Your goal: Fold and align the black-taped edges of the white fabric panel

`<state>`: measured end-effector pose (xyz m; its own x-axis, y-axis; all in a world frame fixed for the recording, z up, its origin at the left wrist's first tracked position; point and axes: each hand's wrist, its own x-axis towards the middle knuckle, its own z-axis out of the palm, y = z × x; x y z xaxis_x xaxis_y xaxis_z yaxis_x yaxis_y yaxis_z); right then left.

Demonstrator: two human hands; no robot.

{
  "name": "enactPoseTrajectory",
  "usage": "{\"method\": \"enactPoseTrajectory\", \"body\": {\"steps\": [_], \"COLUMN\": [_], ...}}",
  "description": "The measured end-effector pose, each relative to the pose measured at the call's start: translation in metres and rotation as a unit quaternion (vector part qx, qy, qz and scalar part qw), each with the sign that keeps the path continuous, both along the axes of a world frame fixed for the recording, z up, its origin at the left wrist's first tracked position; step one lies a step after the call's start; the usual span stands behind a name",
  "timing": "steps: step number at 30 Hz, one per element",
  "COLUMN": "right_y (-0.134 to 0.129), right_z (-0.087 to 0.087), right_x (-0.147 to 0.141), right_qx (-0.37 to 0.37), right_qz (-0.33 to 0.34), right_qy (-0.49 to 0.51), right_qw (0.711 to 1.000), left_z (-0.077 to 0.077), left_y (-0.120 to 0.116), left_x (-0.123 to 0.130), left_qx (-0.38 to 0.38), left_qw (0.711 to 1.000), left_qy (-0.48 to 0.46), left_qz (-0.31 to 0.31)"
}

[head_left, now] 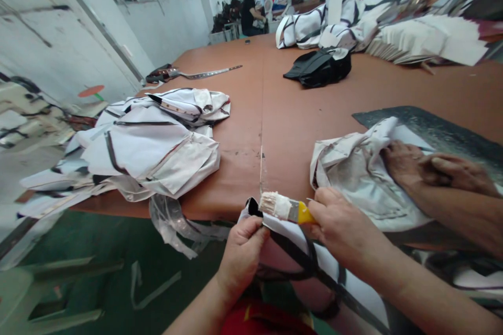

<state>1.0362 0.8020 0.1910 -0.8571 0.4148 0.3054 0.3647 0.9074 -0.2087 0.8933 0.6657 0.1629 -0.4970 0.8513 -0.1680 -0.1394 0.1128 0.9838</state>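
Observation:
My right hand point(334, 227) is closed round the yellow handle of a paintbrush point(285, 208), whose pale bristles point left and look coated with something whitish. Between thumb and fingers, my left hand point(241, 251) pinches the edge of a white fabric piece with black strips point(326, 261), which hangs over my lap below the table edge. The bristle tip is just above this edge, close to my left thumb; whether it touches the fabric I cannot tell.
On the brown table point(251, 115) lie a pile of white sewn pieces point(157, 146) at left and a black bundle point(320, 67) farther back. At right, a co-worker's hands point(432, 167) press on a whitish fabric piece point(353, 172). A seated person point(251, 13) is beyond the table.

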Motion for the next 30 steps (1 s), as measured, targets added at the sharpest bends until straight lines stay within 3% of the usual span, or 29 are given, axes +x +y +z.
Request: {"method": "enactPoseTrajectory", "body": {"steps": [4,10,12,17,21,24,26,30], "right_y": [-0.006,0.003,0.005,0.001,0.01,0.025,0.035,0.051], "right_z": [0.001,-0.011,-0.015,-0.014,-0.014,-0.023,-0.032,-0.048], "right_x": [-0.003,0.015,0.015,0.004,0.016,0.032,0.039,0.044], "right_qx": [-0.022,-0.218,-0.202,-0.053,-0.046,-0.14,-0.228,-0.401], "right_qz": [0.016,0.019,0.007,0.006,0.038,0.024,-0.021,-0.153], "right_qy": [-0.043,-0.024,-0.032,-0.036,-0.034,-0.003,0.022,0.1], "right_qw": [0.999,0.975,0.979,0.998,0.998,0.99,0.973,0.898], "left_z": [0.0,-0.005,-0.007,-0.01,-0.014,-0.013,-0.011,-0.01], "left_y": [-0.001,-0.004,-0.003,-0.001,0.0,-0.001,-0.002,-0.001], "left_x": [0.001,-0.005,-0.006,-0.005,-0.01,-0.014,-0.015,-0.018], "left_qx": [0.015,-0.009,-0.013,0.009,0.016,0.011,-0.002,-0.038], "left_qw": [1.0,1.0,1.0,0.998,0.998,0.999,0.999,0.999], "left_qy": [-0.022,-0.023,-0.026,-0.051,-0.061,-0.05,-0.042,-0.033], "left_qz": [-0.015,-0.01,-0.012,-0.017,-0.004,-0.006,-0.009,0.006]}}
